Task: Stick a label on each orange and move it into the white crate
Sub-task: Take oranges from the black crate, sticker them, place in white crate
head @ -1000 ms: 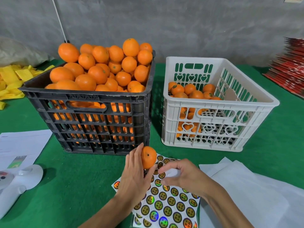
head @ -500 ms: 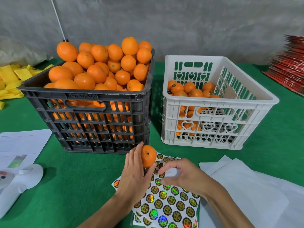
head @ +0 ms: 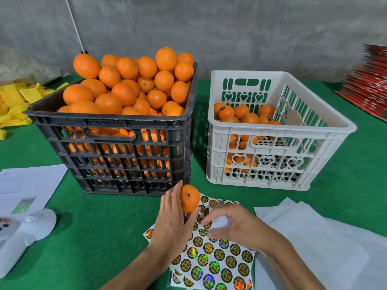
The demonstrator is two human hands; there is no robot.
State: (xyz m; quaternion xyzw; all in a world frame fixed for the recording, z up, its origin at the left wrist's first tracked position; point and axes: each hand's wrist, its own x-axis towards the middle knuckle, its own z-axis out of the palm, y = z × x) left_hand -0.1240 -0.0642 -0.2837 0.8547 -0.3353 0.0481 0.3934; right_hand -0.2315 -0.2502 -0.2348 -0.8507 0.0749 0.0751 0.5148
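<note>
My left hand (head: 172, 222) grips one orange (head: 189, 198) just above the sheet of round gold holographic labels (head: 211, 260) on the green table. My right hand (head: 232, 226) hovers over the sheet with fingers curled, its fingertips pinching at a label near the sheet's upper part. Behind them, the black crate (head: 117, 147) is heaped with unlabelled oranges (head: 134, 86). The white crate (head: 278, 130) to its right holds several oranges (head: 245, 117), some showing labels.
White paper sheets (head: 326, 237) lie at the right front. A printed sheet (head: 27, 185) and a white device (head: 21, 233) sit at the left. Yellow foam nets (head: 14, 101) lie at far left and red stacked packaging (head: 370, 84) at far right.
Both hands stay nearly still over the label sheet; the orange remains in my left hand and the right fingertips keep working at a label.
</note>
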